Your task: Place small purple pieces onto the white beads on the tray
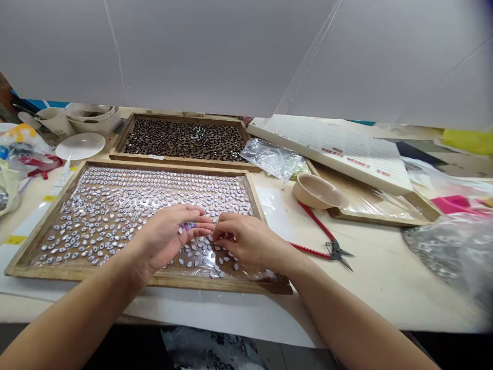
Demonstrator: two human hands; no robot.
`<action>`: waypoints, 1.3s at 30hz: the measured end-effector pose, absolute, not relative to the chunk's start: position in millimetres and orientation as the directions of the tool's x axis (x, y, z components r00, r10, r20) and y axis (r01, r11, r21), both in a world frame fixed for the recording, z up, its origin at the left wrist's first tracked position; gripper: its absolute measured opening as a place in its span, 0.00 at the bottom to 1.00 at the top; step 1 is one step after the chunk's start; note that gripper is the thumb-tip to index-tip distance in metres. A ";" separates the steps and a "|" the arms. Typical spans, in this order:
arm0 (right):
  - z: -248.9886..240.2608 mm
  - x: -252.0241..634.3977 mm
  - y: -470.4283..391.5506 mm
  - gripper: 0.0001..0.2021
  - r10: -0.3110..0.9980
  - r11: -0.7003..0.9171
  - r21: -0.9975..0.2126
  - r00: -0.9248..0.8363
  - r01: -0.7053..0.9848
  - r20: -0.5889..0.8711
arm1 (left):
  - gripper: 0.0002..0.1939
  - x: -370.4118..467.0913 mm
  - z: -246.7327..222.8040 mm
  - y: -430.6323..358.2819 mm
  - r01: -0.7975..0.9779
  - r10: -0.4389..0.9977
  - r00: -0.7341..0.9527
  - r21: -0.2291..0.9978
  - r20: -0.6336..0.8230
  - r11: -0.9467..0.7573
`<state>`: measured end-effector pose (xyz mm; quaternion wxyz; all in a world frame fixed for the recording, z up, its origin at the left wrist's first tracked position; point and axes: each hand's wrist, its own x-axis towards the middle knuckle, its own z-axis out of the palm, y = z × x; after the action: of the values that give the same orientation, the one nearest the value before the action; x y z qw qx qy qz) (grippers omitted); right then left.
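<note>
A shallow wooden tray (154, 281) lined with clear film lies in front of me, bearing rows of small pale drop-shaped pieces (102, 221). My left hand (169, 234) is palm up over its middle, fingers curved around several small purple pieces (188, 225). Close to its fingertips, my right hand (241, 236) is held palm down over the tray, thumb and fingers pinched together; whatever is between them is too small to make out. Pale pieces at the tray's lower right lie less orderly beneath my hands.
Behind stands a second tray (185, 162) of dark pieces. To the right are red-handled pliers (335, 252), a beige bowl (319, 191), a long white box (335, 149) and plastic bags (454, 257). A white plate (80, 146) and stacked bowls (94, 121) are at the back left.
</note>
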<state>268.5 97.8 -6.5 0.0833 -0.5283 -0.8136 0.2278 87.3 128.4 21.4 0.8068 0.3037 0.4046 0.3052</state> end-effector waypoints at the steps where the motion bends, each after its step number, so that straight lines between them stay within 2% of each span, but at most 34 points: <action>1: -7.3 268.1 97.7 0.08 0.899 0.336 -0.447 -0.423 0.829 -0.109 | 0.05 87.4 21.2 128.4 -0.247 0.740 0.483 0.738 -0.468 0.628; 5: -10.5 265.9 98.6 0.08 0.913 0.312 -0.418 -0.390 0.853 -0.117 | 0.04 87.9 21.1 128.6 -0.254 0.744 0.475 0.736 -0.470 0.627; 20: -11.1 266.7 101.2 0.07 0.927 0.280 -0.468 -0.363 0.838 -0.095 | 0.06 87.5 20.6 127.9 -0.231 0.712 0.486 0.712 -0.507 0.664; 23: -6.0 268.2 100.9 0.07 0.949 0.250 -0.499 -0.312 0.830 -0.044 | 0.06 88.2 20.5 128.3 -0.235 0.694 0.503 0.691 -0.515 0.684; 25: -2.0 268.6 99.1 0.07 0.971 0.225 -0.562 -0.229 0.796 0.065 | 0.06 88.7 20.1 128.3 -0.251 0.681 0.518 0.669 -0.518 0.700; 28: -0.2 264.8 94.4 0.07 0.940 0.324 -0.636 -0.164 0.700 0.298 | 0.08 89.5 18.8 127.5 -0.295 0.675 0.544 0.639 -0.499 0.711; 31: -5.2 257.2 90.9 0.10 0.866 0.495 -0.630 -0.276 0.598 0.418 | 0.11 90.8 17.1 125.6 -0.314 0.664 0.567 0.617 -0.488 0.722; 35: -12.8 252.2 90.5 0.11 0.796 0.605 -0.546 -0.420 0.580 0.436 | 0.13 93.6 15.7 122.2 -0.288 0.636 0.573 0.600 -0.517 0.747; 39: -12.4 253.2 90.4 0.09 0.800 0.600 -0.493 -0.465 0.630 0.380 | 0.14 95.8 14.7 119.6 -0.276 0.627 0.582 0.599 -0.518 0.752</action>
<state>253.2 90.4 -12.4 0.2969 -0.4237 -0.8438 0.1428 95.8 119.6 14.7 0.8579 0.2344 0.3740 0.2632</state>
